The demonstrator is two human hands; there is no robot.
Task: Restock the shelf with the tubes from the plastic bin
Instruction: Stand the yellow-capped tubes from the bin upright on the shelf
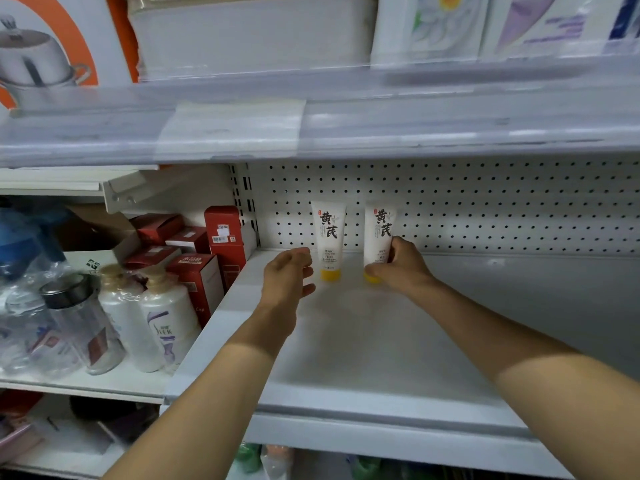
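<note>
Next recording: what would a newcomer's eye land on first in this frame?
Two white plastic tubes with yellow caps, the left tube and the right tube, stand cap-down against the white pegboard back panel at the rear of the white metal shelf. The right hand grips the right tube; the left hand is open beside the left tube. Red cardboard boxes crowd the space to the shelf's left.

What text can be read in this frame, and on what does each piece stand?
"黄芪": left tube, standing cap-down by the pegboard.
"黄芪": right tube, gripped by the right hand.
"SLEK", uncertain: white bottle at left.
Unreadable: the tubes' small print, and the red boxes' gold lettering and stickers.
</note>
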